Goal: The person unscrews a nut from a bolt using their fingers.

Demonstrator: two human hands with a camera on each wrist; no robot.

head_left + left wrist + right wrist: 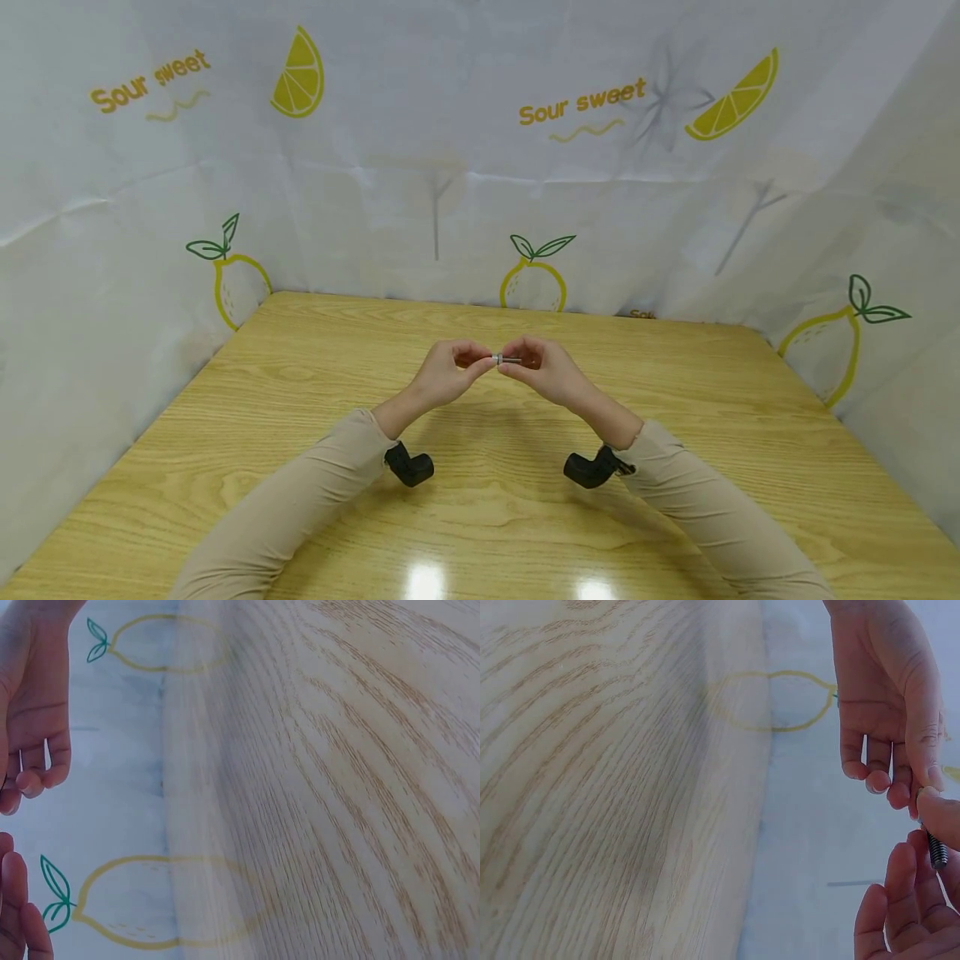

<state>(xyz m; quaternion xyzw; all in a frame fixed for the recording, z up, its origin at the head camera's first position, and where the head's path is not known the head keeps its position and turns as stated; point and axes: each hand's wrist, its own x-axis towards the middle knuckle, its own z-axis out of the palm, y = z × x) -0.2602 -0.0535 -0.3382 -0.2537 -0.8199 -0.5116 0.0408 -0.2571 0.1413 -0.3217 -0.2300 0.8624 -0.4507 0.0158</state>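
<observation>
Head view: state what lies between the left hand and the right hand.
In the head view, a threaded metal bolt lies between the left hand and the right hand, held by both. The right wrist view shows its threads.

Soft light fills the wooden table; two white glare spots gleam on its near part, faint shadows mid-table; wrist views look dimmer, bluish.

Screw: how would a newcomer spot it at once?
Over the wooden table, the left grip and right grip meet. The screw is pinched there, its shaft pointing to the right. Unlike the black wrist pieces, it is slim, metallic and ridged with thread.
</observation>
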